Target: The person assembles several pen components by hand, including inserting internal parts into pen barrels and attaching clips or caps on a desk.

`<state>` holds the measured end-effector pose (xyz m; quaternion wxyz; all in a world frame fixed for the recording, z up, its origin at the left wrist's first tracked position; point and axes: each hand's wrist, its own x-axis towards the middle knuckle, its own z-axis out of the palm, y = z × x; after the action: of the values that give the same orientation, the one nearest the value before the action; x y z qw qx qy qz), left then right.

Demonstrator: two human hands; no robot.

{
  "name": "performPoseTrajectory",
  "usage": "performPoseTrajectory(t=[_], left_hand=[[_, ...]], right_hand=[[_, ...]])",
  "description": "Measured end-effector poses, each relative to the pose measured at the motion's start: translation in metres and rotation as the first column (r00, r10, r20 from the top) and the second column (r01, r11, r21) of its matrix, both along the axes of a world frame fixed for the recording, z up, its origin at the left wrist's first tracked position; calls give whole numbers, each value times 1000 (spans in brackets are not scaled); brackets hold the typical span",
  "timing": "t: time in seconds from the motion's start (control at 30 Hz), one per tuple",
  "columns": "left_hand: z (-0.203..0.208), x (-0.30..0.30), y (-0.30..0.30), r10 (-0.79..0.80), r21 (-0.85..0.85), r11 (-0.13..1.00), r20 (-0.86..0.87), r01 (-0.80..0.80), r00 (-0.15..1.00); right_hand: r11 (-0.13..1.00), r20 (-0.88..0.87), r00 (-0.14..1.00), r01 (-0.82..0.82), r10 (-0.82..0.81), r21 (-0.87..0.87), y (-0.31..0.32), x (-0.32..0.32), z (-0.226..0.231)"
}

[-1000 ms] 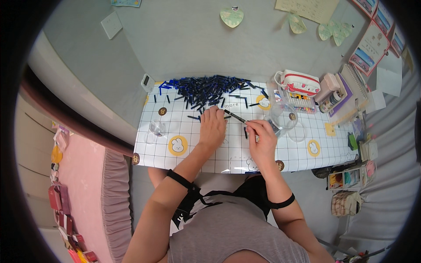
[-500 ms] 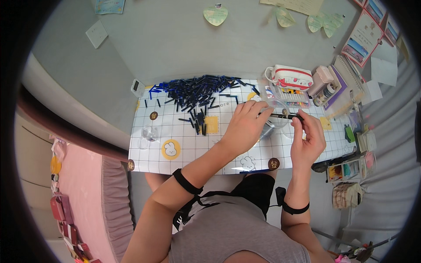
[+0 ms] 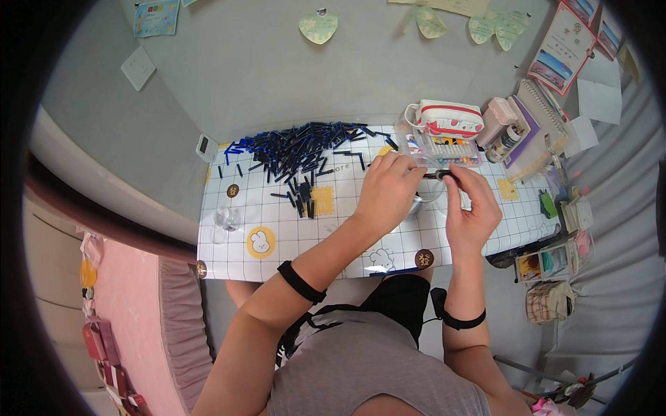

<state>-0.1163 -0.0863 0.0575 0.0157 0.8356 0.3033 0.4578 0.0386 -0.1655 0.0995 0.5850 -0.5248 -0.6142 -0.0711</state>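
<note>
My left hand (image 3: 390, 188) and my right hand (image 3: 473, 206) meet above the right part of the desk, each with its fingers closed on an end of a slim black pen (image 3: 433, 176). The right fingers pinch a black piece at its right end; whether that piece is a separate cap is too small to tell. Under the hands stands a clear round container (image 3: 437, 193), partly hidden by them. To the left lies a large heap of short dark blue and black sticks (image 3: 295, 149), with several strays nearer me.
A small clear cup (image 3: 226, 218) stands at the desk's left. Along the back right are a white and red pencil case (image 3: 449, 119), a clear box of coloured items (image 3: 451, 151), a pink container (image 3: 498, 118) and notebooks (image 3: 538, 118). A small white digital device (image 3: 207, 147) leans at the back left corner.
My hands have come closer together, shortening the visible stretch of pen between them. The whole view has shifted slightly.
</note>
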Motion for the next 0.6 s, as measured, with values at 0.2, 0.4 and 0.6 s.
performPoseTrajectory(t=[0.2, 0.4, 0.6], left_hand=[[-1, -4, -5, 46, -16, 999, 26, -45, 999], [3, -15, -7, 46, -39, 998, 32, -45, 998], [10, -49, -11, 92, -48, 995, 35, -91, 995]], right_hand=[[986, 258, 966, 61, -20, -154, 9, 12, -22], [986, 119, 987, 122, -109, -112, 4, 10, -15], [996, 103, 991, 85, -81, -38, -5, -9, -6]])
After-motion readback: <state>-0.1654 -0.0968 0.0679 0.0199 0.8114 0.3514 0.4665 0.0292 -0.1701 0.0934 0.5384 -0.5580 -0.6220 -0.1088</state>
